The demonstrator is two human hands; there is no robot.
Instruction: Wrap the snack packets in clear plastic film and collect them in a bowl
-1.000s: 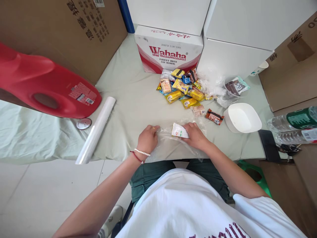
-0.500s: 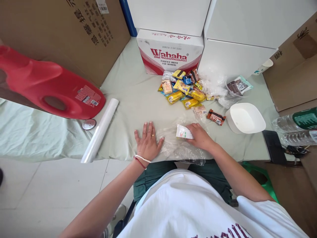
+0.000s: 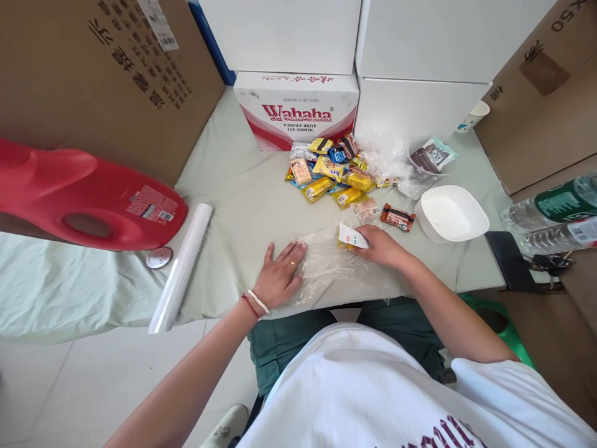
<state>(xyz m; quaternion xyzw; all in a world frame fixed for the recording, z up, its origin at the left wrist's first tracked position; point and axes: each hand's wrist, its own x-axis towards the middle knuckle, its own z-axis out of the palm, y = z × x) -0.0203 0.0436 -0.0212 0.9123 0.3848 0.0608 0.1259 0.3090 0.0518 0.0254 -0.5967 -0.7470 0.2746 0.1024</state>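
Note:
My left hand [image 3: 280, 274] lies flat with its fingers stretched out, on the left edge of a sheet of clear plastic film [image 3: 321, 267] on the cloth-covered table. Over the film's right half, my right hand [image 3: 380, 244] is closed round a small white packet with red and green print [image 3: 352, 236]; a bit of yellow shows beneath it, and its far end is hidden by my fingers. Beyond the hands sits a pile of wrapped snacks [image 3: 328, 168]. A brown-wrapped snack [image 3: 397, 218] lies apart, close to a white plastic bowl [image 3: 451, 214].
To the left are a roll of plastic film [image 3: 181, 267], a round badge-like disc [image 3: 159, 257] and a red detergent jug [image 3: 93, 199]. A Wahaha carton [image 3: 298, 112] stands behind the snacks. Water bottles [image 3: 559, 205] and a black phone [image 3: 508, 261] are at the right.
My left hand has turned its fingers rightward onto the film. The film is spread flatter, no longer hanging over the front edge. My right hand still grips the packet. The camera view has shifted.

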